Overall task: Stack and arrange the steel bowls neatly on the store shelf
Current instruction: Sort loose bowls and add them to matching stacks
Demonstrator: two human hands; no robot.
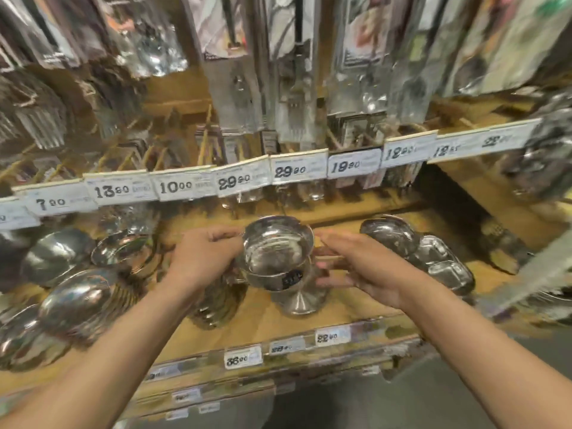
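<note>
Nearest the person, a strip of price tags (244, 357) runs along the front edge of the wooden shelf (266, 323), below both forearms. On the shelf, between the hands, stands a stack of footed steel bowls (278, 258), its flared base resting on the wood. The left hand (202, 258) curls its fingers around the stack's left side near the top rim. The right hand (359, 267) lies against the right side with its fingers stretched out, lightly touching; how firmly it presses is unclear. Left of the left hand, tilted round bowls (77, 292) crowd close to the stack. Right of the right hand lies a row of steel trays (433, 252). Beyond the hands, an upper row of price labels (235, 181) spans the view, with packaged utensils (291, 72) hanging above.
</note>
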